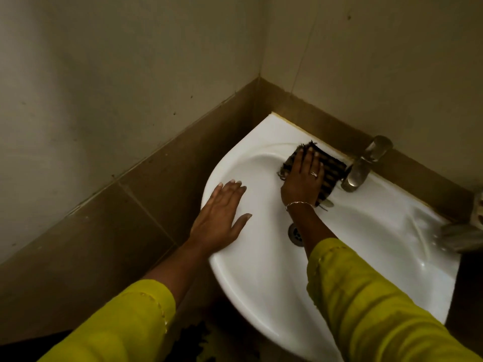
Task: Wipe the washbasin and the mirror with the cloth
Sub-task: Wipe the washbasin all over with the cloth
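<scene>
A white washbasin is fixed in the corner of two walls. A dark striped cloth lies on the basin's back slope, just left of the tap. My right hand presses flat on the cloth, fingers spread toward the back rim; it wears a ring and a bracelet. My left hand rests flat and open on the basin's left rim. The drain shows beside my right forearm. No mirror is in view.
A metal tap stands on the back rim right of the cloth. A blurred metal object sits at the basin's right edge. Brown tiles line the lower walls. Both arms wear yellow-green sleeves.
</scene>
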{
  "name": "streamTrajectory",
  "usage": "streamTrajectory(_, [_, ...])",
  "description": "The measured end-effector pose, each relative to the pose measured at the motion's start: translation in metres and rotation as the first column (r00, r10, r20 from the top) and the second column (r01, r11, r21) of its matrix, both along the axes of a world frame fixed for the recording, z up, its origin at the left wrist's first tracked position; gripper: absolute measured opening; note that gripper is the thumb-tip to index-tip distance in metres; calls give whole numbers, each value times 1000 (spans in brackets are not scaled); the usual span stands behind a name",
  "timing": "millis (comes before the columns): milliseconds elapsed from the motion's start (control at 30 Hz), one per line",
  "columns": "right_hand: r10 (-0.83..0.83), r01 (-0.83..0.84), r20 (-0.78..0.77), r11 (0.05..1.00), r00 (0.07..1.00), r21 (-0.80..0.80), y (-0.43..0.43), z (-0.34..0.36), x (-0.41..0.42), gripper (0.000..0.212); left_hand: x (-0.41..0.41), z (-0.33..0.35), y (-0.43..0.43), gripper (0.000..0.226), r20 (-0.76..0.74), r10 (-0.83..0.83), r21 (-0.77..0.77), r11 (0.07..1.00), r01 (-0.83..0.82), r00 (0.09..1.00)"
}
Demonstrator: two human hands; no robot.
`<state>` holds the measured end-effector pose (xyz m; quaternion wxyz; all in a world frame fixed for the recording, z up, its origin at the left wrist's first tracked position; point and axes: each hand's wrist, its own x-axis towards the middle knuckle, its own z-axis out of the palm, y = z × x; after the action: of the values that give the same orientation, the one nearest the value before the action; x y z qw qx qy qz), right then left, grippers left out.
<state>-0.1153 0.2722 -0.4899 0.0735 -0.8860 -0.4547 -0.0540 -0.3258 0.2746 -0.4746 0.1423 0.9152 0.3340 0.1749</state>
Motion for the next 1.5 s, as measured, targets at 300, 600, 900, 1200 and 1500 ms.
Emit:
streamTrajectory(300, [365,-289,-327,922,872,259,27,-19,-69,66,-3,0,1,76,157,83,-96,993,-68,984])
streamTrajectory(600, [0,222,-660,942,751,253,66,-5,-115,67,-4,-1,0,76,347,284,-232,949,-212,894])
streamTrajectory(900, [216,331,-851,853,479,403,24,-2,-123,56,-5,-2,-1,75,405,288,-269,945,-187,868])
streamTrajectory(1200, [-27,199,-886,977,462,74,44,7,-127,59,-6,-3,-1,75,422,292,-301,938,-172,858])
streamTrajectory(1500, [-351,438,-885,877,305,-197,68,21,-120,61,-6,-2,-1,77,412,299,-297,937,-183,861])
